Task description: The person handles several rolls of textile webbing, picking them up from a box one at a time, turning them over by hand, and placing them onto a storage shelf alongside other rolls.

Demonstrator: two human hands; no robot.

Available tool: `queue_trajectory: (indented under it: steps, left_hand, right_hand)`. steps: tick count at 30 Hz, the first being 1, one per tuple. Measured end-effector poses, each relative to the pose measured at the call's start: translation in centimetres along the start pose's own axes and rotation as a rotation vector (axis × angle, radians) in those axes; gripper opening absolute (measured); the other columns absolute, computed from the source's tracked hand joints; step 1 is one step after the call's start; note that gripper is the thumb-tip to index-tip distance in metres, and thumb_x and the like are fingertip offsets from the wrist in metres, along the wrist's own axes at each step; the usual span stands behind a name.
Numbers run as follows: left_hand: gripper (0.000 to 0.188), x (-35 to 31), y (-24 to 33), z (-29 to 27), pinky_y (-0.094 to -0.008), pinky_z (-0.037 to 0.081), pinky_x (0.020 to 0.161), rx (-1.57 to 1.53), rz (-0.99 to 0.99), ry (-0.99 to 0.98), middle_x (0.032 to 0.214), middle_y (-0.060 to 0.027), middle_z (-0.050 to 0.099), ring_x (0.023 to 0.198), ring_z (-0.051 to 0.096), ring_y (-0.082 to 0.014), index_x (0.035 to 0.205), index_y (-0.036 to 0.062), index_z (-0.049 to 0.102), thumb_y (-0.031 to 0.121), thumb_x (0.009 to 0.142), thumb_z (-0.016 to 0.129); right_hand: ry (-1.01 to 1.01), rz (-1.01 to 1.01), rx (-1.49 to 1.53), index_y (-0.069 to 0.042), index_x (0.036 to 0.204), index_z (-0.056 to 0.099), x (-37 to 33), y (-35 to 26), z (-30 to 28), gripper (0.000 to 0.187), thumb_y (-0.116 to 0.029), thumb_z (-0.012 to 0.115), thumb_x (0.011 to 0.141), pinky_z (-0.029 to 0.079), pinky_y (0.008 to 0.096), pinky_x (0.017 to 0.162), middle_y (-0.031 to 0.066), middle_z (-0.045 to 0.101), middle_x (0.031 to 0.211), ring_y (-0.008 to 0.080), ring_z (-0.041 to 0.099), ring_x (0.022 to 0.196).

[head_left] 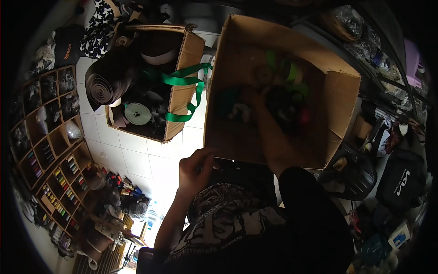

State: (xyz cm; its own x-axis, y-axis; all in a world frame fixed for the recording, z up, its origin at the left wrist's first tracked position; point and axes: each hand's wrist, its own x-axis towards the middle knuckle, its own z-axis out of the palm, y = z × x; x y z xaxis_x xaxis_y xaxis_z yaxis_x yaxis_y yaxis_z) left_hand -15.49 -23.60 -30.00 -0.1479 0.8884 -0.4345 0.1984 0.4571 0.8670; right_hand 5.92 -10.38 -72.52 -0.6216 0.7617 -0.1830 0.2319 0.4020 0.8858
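Observation:
A large open cardboard box stands in front of me, its inside in deep shadow. My left hand is closed at its near left corner, fingers curled against the cardboard edge. Deep inside reaches my right hand, its fingers too dark to make out. Around that hand lie a dark teal bundle, a pale strip, bright green rolls, a tan roll and a pinkish-red item. Whether the right hand grips any of them is hidden by shadow.
Left of it, a second cardboard box holds a dark rolled material, a pale green spool and a green ribbon trailing over its side. Shelves with thread spools line the left; a black chair stands at right.

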Motion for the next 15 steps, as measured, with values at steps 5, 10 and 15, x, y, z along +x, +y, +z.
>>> queue_trajectory:
  steps: [5,10,15]
  left_hand:
    - [0.016,0.3,0.4,-1.9,-0.0204,0.048,0.053,-0.022,-0.027,0.046,0.067,-0.0053,0.066,0.059,0.063,-0.0089,0.103,-0.0019,0.061,0.0,0.089,0.054]
    - [0.016,3.8,1.8,-1.7,-0.0209,0.049,0.061,-0.116,0.083,0.116,0.074,-0.0096,0.068,0.065,0.063,-0.01,0.104,-0.0042,0.06,0.004,0.093,0.051]
    - [0.042,7.8,2.3,0.2,-0.0279,0.049,0.083,-0.156,0.172,0.101,0.107,-0.0129,0.062,0.099,0.06,-0.016,0.124,-0.0032,0.048,0.011,0.088,0.062]
  right_hand:
    - [-0.439,-0.322,1.729,-0.002,0.124,0.05,2.5,8.8,-6.8,0.06,-0.024,0.069,0.071,0.048,0.0417,0.087,0.0215,0.061,0.109,0.0332,0.06,0.103]
    - [-0.296,0.155,1.959,-0.003,0.118,0.053,-2.0,22.9,-8.4,0.051,-0.023,0.07,0.074,0.049,0.0426,0.086,0.0233,0.06,0.11,0.0377,0.059,0.102]
    - [-0.184,0.519,2.443,-0.002,0.125,0.048,-7.0,32.9,-9.1,0.06,-0.024,0.075,0.075,0.048,0.0387,0.087,0.0183,0.059,0.116,0.0311,0.059,0.105]
